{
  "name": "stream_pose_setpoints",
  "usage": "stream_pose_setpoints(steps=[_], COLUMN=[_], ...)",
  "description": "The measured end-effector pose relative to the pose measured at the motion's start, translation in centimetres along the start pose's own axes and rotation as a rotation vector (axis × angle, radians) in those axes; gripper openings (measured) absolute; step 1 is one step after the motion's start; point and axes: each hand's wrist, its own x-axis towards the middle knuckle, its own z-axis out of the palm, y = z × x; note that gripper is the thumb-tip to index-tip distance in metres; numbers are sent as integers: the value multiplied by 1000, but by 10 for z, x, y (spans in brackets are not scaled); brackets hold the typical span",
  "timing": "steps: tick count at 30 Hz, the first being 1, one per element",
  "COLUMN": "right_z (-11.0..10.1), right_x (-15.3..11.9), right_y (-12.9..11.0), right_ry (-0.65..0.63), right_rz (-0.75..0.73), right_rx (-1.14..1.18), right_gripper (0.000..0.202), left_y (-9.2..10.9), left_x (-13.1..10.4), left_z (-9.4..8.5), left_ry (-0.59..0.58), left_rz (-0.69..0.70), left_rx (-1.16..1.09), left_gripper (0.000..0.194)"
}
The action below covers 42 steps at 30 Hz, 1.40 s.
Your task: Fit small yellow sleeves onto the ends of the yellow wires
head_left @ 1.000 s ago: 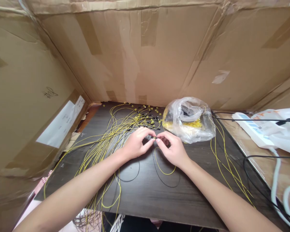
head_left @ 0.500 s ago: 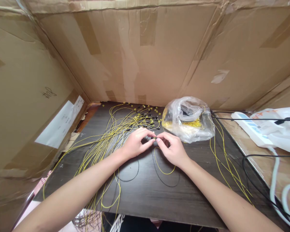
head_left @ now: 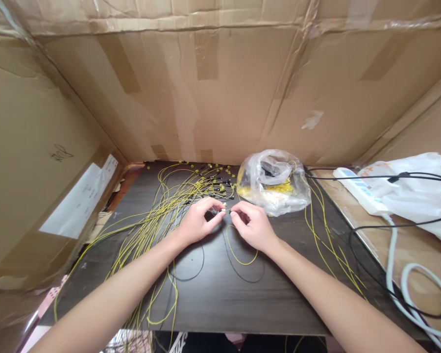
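Thumb and fingers of my left hand [head_left: 198, 221] are pinched on a small pale connector [head_left: 223, 210], mostly covered by the fingertips. Just to its right, my right hand [head_left: 255, 226] is closed in a pinch on a thin yellow wire, facing the left fingertips across a narrow gap. A loop of yellow wire [head_left: 242, 263] hangs below the hands over the dark tabletop [head_left: 213, 304]. Behind my left hand lies a spread bundle of yellow wires [head_left: 143, 230], with several black-tipped ends [head_left: 220, 184] grouped beyond the fingers.
A clear plastic bag [head_left: 275, 184] with yellow pieces stands behind my right hand. Small yellow bits [head_left: 209, 167] lie by the cardboard wall [head_left: 161, 98]. On the right are loose yellow wires [head_left: 327, 235], a white power strip [head_left: 360, 191], cables and a white plastic bag [head_left: 419, 191].
The fingertips of both hands, nearly touching before, are now slightly apart, with the small connector showing between them. The whole view has shifted, so things appear further left.
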Motion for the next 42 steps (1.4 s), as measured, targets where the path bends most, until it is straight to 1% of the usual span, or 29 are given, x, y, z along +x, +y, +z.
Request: stream_pose_setpoints(steps=[3,6,8,9,12,14,16,17,19,21,22,23,25,26,28,30,32,34,35,38,40,42], right_z=[-12,-38,-59,-69,-90,-96,-98,-98,-93,-84,-78,-71,-55,-47,-34,-24,-18,-13,-11,-6,-6,-11], right_x=[6,18,28,33,48,58,66,70,74,72,69,65,54,49,43,42,48,56,60,70,76,83], right_y=[-4,-6,-3,1,20,36,49,52,51,38,29,17,-6,-16,-32,-40,-43,-43,-43,-41,-40,-38], right_ry=[111,301,436,457,418,351,268,247,274,341,345,323,155,75,-42,-165,-278,-346,-359,-347,-318,-274], right_rz=[-67,-116,-64,-4,186,293,338,344,323,246,184,116,21,7,42,111,152,175,191,237,263,311], right_rx=[-70,-203,-309,-370,-556,-634,-663,-661,-631,-565,-514,-443,-238,-142,1,108,188,236,246,284,367,486], right_gripper=[17,21,24,25,24,19,13,12,18,25,25,24,23,28,44,47,36,21,21,31,34,38], left_y=[0,2,3,3,3,3,3,3,3,4,4,5,9,11,17,22,25,27,27,24,22,20], left_x=[2,3,2,2,1,0,0,0,0,0,1,2,6,8,15,22,31,39,42,51,54,56], left_z=[-1,-1,0,0,1,1,1,1,1,1,1,0,-3,-5,-11,-17,-23,-27,-29,-33,-38,-43], left_ry=[14,12,9,6,-7,-15,-17,-16,-12,2,15,35,86,111,163,211,249,275,284,276,265,251], left_rz=[-22,5,11,7,-17,-32,-46,-51,-57,-55,-57,-66,-108,-134,-173,-187,-179,-146,-129,-132,-148,-129], left_rx=[12,42,54,52,33,23,10,1,-19,-46,-67,-96,-176,-223,-315,-386,-412,-386,-369,-361,-345,-264], left_gripper=[11,13,15,16,17,17,17,17,17,17,16,17,19,20,23,24,24,24,23,26,34,44])
